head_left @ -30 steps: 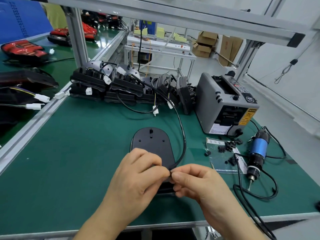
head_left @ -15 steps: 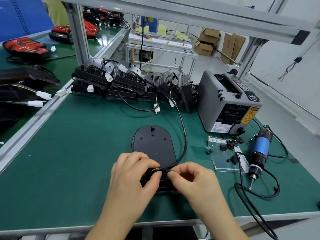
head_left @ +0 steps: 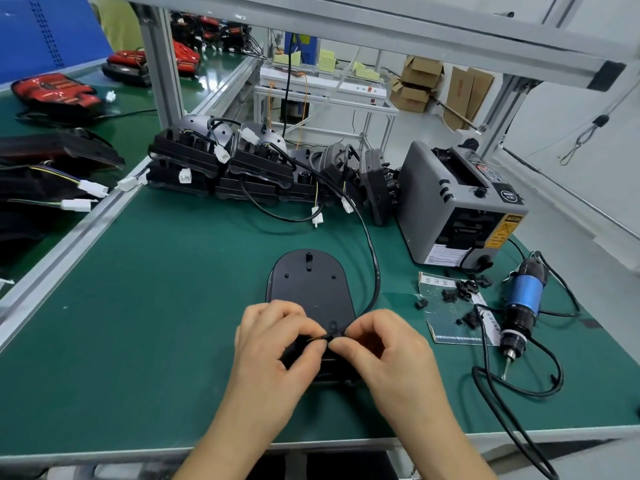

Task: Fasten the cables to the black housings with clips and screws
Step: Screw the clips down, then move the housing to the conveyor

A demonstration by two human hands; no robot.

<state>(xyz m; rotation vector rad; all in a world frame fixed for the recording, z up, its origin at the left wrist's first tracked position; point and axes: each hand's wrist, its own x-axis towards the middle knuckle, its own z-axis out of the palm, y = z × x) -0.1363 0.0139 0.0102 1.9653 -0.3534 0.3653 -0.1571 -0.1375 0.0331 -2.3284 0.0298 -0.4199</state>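
**A:** ok so what can't you actually make out here?

**B:** Mostly the near end of the black housing (head_left: 311,289). Both hands sit over it at 6 o'clock, so that end is covered. The left hand (head_left: 277,344) and right hand (head_left: 384,355) both have their fingers curled. Each one's thumb and forefinger pinch the cable (head_left: 374,268) right where the fingertips meet. There's a tiny yellowish bit at the pinch, way too small to say what it is. Can't tell if a clip is on there either. Both forearms are cut off by the bottom edge.

**A:** and which way is the housing lying?

**B:** Flat on the green mat (head_left: 138,306), mid-bench, long axis running 12 to 6. The rounded end points to 12, away from the person, with a small peg standing up near it. The cable leaves the fingers and bows out beside the housing's 3 o'clock edge. Then it climbs toward 12 into the stack of housings (head_left: 221,168) along the far side.

**A:** anything crowding it?

**B:** There's a grey tape dispenser (head_left: 457,206) at 2 o'clock. A card with loose black clips (head_left: 460,292) is at 3. Just past that is the blue electric screwdriver (head_left: 523,303), bit pointing toward 6. Its cord loops near the right hand and runs out of view at the bottom.
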